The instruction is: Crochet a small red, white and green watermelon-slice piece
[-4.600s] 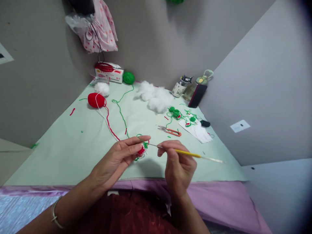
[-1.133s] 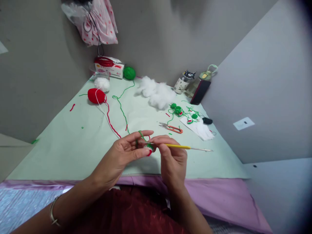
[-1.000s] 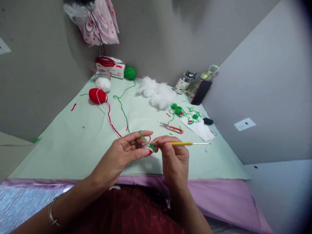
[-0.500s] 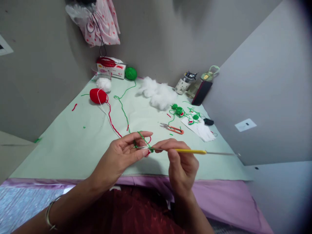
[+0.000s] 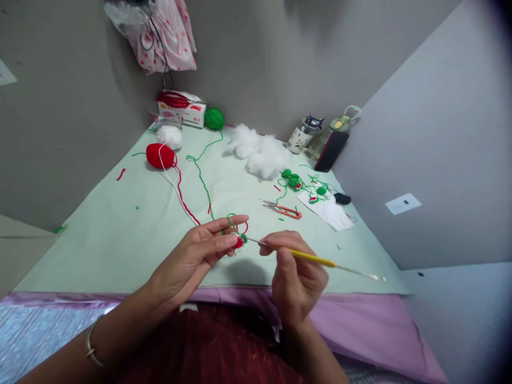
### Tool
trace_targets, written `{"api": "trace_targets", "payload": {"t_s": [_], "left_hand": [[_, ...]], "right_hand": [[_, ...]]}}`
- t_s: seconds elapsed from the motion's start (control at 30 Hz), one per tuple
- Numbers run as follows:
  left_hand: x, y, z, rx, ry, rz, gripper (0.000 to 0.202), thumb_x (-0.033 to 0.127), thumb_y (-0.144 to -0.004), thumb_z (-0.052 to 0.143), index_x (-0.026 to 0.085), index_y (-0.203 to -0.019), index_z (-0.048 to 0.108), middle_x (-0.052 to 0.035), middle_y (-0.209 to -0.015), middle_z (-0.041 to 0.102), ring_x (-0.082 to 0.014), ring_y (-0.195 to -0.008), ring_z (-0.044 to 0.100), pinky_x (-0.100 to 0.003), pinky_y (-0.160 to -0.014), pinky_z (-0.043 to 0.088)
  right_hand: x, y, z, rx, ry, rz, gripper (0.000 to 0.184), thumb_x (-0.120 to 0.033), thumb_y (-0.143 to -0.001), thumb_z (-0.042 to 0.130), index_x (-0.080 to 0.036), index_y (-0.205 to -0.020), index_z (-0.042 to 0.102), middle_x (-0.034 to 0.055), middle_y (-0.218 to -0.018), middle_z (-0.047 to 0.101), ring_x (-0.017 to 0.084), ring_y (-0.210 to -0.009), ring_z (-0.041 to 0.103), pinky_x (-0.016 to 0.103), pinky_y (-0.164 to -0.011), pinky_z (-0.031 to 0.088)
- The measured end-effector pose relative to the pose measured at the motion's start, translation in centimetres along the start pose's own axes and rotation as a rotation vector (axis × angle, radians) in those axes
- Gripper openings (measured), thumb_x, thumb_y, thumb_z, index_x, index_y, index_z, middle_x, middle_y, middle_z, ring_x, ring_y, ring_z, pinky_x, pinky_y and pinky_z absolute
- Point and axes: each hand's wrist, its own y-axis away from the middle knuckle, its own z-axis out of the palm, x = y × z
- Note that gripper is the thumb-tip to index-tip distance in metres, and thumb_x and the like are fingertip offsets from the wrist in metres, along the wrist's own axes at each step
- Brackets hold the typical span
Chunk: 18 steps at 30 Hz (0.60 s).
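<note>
The small red, white and green crocheted yarn piece [image 5: 239,242] sits at the frame's centre, pinched between thumb and fingers of the left hand [image 5: 206,245]. The right hand [image 5: 298,274] grips a slim yellow-handled metal crochet hook [image 5: 312,258], its tip at the green edge. Red and white parts look worked; the green seems under way, with loose loops unfinished. Upper left, a round green yarn ball [image 5: 214,118] trails its strand toward the left hand, seemingly uncut. Right of centre, orange-handled metal thread snips [image 5: 285,209] lie unused.
</note>
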Motion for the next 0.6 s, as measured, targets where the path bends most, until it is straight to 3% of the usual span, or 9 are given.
{"api": "trace_targets", "payload": {"t_s": [0.07, 0.17, 0.3, 0.37, 0.5, 0.6], "left_hand": [[0.0, 0.1, 0.1, 0.001, -0.053, 0.061, 0.040, 0.029, -0.081, 0.089, 0.026, -0.120, 0.082, -0.0005, -0.090, 0.067, -0.0126, -0.086, 0.059, -0.024, -0.086, 0.046], [-0.2, 0.2, 0.3, -0.015, -0.147, 0.138, 0.036, 0.028, -0.082, 0.088, 0.030, -0.118, 0.083, 0.0008, -0.088, 0.066, -0.0136, -0.089, 0.060, -0.026, -0.091, 0.047], [-0.6, 0.2, 0.3, 0.053, -0.196, 0.205, 0.037, 0.027, -0.082, 0.088, 0.031, -0.119, 0.083, 0.0010, -0.091, 0.068, -0.0144, -0.091, 0.060, -0.027, -0.091, 0.048], [-0.7, 0.1, 0.4, 0.089, -0.158, 0.224, 0.040, 0.027, -0.080, 0.091, 0.032, -0.119, 0.083, 0.0023, -0.087, 0.067, -0.0134, -0.088, 0.060, -0.025, -0.088, 0.048], [-0.7, 0.0, 0.9, 0.013, -0.010, 0.105, 0.043, 0.033, -0.075, 0.095, 0.029, -0.116, 0.084, 0.0020, -0.081, 0.066, -0.0124, -0.082, 0.060, -0.023, -0.082, 0.049], [-0.3, -0.2, 0.8, -0.028, 0.055, -0.033, 0.042, 0.036, -0.071, 0.096, 0.023, -0.111, 0.086, -0.0019, -0.088, 0.070, -0.0105, -0.077, 0.056, -0.020, -0.074, 0.048]], "right_hand": [[0.0, -0.5, 0.0, 0.018, -0.164, 0.119, 0.022, -0.022, -0.105, 0.055, -0.025, -0.101, 0.076, 0.0009, -0.081, 0.070, 0.015, -0.069, 0.064, 0.031, -0.062, 0.055], [-0.2, -0.9, 0.3, -0.025, -0.188, 0.163, 0.018, -0.024, -0.103, 0.061, -0.026, -0.098, 0.079, 0.0032, -0.088, 0.075, 0.017, -0.078, 0.067, 0.032, -0.067, 0.056], [-0.5, -0.7, 0.7, -0.055, -0.073, 0.113, 0.021, -0.019, -0.102, 0.061, -0.028, -0.106, 0.079, 0.0032, -0.092, 0.077, 0.017, -0.079, 0.070, 0.034, -0.069, 0.059], [-0.6, -0.1, 0.8, -0.073, 0.077, 0.012, 0.027, -0.015, -0.100, 0.064, -0.032, -0.114, 0.078, 0.0029, -0.096, 0.076, 0.017, -0.084, 0.071, 0.034, -0.072, 0.060], [-0.3, 0.9, 0.6, -0.110, 0.424, -0.286, 0.046, -0.010, -0.095, 0.069, -0.035, -0.134, 0.072, 0.0068, -0.111, 0.076, 0.022, -0.097, 0.072, 0.038, -0.077, 0.063], [0.0, 0.6, 0.4, -0.054, 0.283, -0.228, 0.038, -0.011, -0.098, 0.065, -0.033, -0.128, 0.074, 0.0061, -0.106, 0.078, 0.022, -0.093, 0.071, 0.037, -0.074, 0.061]]}}
